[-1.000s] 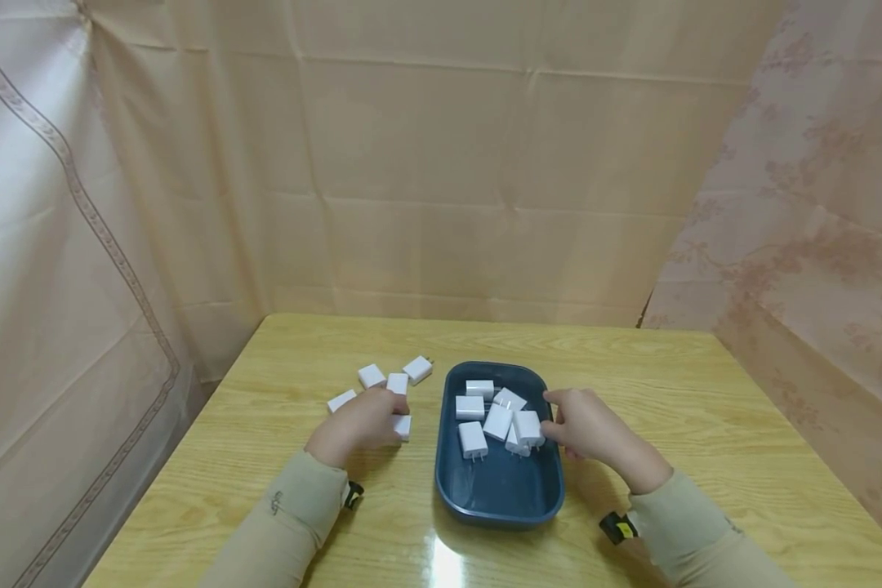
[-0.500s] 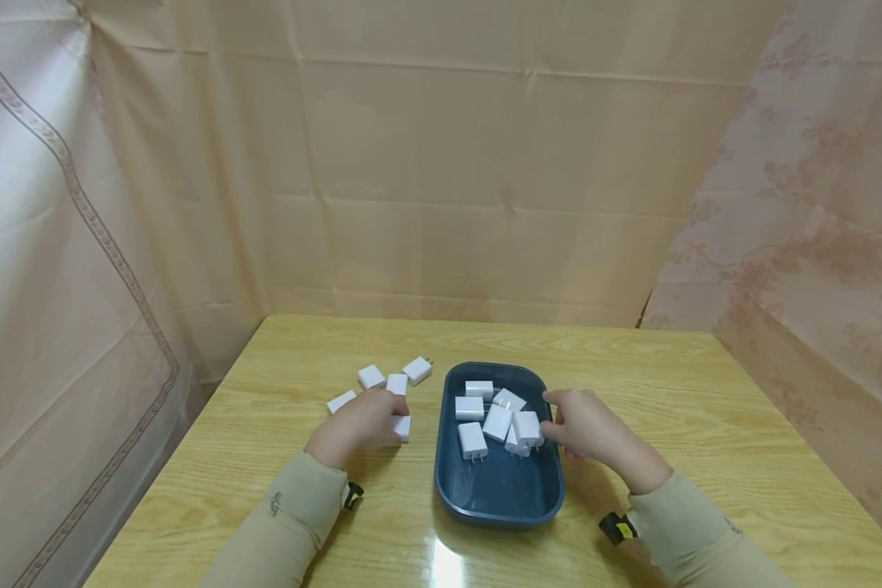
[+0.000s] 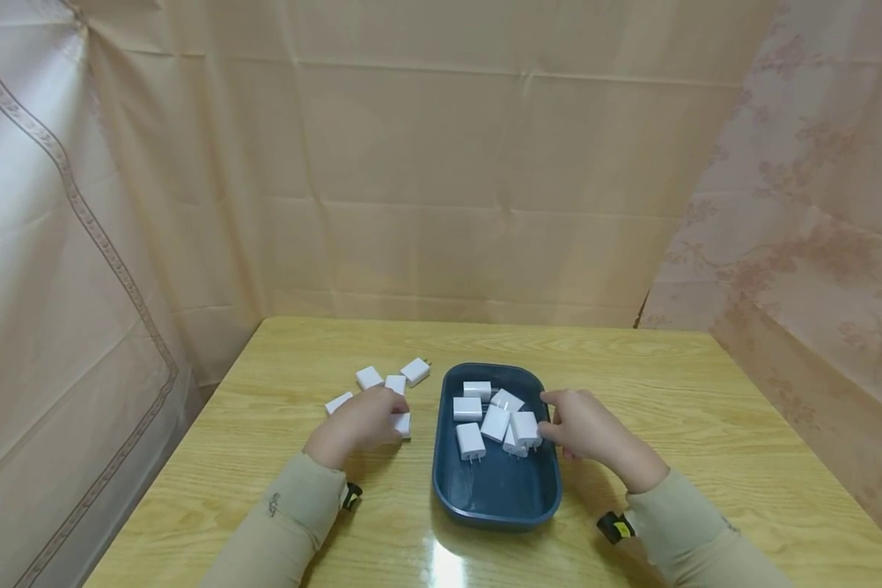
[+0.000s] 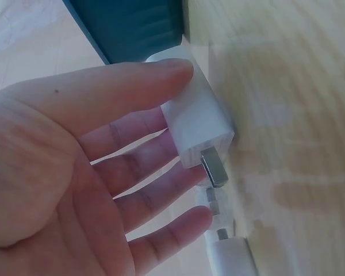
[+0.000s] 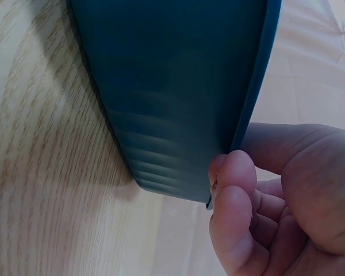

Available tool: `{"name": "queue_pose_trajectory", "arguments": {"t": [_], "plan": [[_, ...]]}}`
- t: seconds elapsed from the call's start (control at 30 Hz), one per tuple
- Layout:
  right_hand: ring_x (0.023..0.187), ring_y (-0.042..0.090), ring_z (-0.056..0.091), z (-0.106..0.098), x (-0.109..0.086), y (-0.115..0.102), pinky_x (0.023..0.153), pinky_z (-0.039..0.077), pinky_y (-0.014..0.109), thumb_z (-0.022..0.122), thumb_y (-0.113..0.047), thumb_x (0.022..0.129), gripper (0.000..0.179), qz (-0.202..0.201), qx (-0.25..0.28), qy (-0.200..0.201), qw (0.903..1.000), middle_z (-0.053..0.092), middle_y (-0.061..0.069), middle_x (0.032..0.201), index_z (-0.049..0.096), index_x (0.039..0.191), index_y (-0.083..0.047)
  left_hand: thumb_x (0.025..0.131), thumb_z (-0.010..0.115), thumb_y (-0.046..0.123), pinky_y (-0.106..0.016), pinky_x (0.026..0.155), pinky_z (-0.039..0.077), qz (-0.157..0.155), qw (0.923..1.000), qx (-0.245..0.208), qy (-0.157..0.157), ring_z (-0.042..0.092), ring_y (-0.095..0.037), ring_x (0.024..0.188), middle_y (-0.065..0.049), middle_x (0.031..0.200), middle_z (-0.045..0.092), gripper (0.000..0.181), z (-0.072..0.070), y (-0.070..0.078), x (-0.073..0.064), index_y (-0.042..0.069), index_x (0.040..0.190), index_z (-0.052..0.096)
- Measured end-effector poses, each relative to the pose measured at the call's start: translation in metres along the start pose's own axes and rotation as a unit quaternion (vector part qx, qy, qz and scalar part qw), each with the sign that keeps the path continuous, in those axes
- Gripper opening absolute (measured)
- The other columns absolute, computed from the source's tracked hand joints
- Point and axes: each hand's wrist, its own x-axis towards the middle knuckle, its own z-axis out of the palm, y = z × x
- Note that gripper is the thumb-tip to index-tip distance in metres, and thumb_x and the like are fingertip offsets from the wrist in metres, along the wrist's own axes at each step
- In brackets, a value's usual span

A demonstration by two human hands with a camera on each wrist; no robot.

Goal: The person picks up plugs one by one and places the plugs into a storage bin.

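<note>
My left hand (image 3: 360, 422) pinches a white charger plug (image 4: 198, 118) on the table, left of the bin. In the left wrist view the thumb lies across its side, the other fingers are behind it, and its metal prong points away from the bin. With thumb and curled fingers, my right hand (image 3: 591, 426) grips the right rim of a dark blue plastic bin (image 3: 496, 518). The right wrist view shows the bin wall (image 5: 167, 109) with fingertips against its outside, below the rim. Several white charger plugs (image 3: 471, 442) lie jumbled inside the bin, toward its far half.
More charger plugs lie loose around the left hand, among them one at the far side (image 3: 415, 371) and one at the left (image 3: 338, 403). The wooden table (image 3: 632, 367) ends at a beige cloth backdrop (image 3: 426, 188), with cloth at both sides.
</note>
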Motion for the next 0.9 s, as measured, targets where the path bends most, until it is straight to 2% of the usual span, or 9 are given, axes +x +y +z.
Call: {"name": "queue_pose_trajectory", "arguments": {"t": [0.27,0.47,0.63,0.9], "plan": [[0.042,0.017,0.054,0.001,0.001,-0.001,0.044,0.045,0.03,0.069,-0.008,0.091,0.055,-0.008,0.001,0.003,1.0,0.059,0.006,0.06,0.053,0.141,0.009,0.085,0.081,0.013,-0.04,0.084,0.051,-0.014,0.9999,0.001,0.004,0.059,-0.016,0.086,0.001,0.1,0.069,0.022,-0.014,0.004,0.0,0.012,0.107,0.077],[0.042,0.017,0.054,0.001,0.002,-0.002,0.044,0.045,0.029,0.069,-0.008,0.091,0.056,-0.006,0.002,0.004,1.0,0.058,0.006,0.06,0.053,0.141,0.009,0.086,0.079,0.01,-0.04,0.085,0.051,-0.011,0.9994,0.027,0.015,0.058,-0.018,0.087,-0.001,0.1,0.069,0.021,-0.026,0.005,0.002,0.012,0.107,0.077],[0.043,0.016,0.055,0.001,0.004,-0.003,0.045,0.046,0.029,0.07,-0.008,0.091,0.056,-0.003,-0.003,0.002,1.0,0.058,0.005,0.06,0.053,0.142,0.009,0.087,0.078,0.008,-0.041,0.084,0.051,-0.011,0.9991,0.039,0.009,0.058,-0.018,0.087,-0.002,0.104,0.07,0.026,-0.037,0.007,0.001,0.011,0.113,0.076],[0.042,0.016,0.055,0.002,0.005,-0.003,0.045,0.045,0.029,0.07,-0.008,0.091,0.056,-0.004,-0.002,0.002,1.0,0.057,0.004,0.059,0.053,0.141,0.009,0.087,0.078,0.009,-0.043,0.089,0.051,-0.01,0.9988,0.049,0.004,0.06,-0.019,0.092,-0.005,0.111,0.071,0.032,-0.044,0.007,0.001,0.009,0.119,0.075]]}}
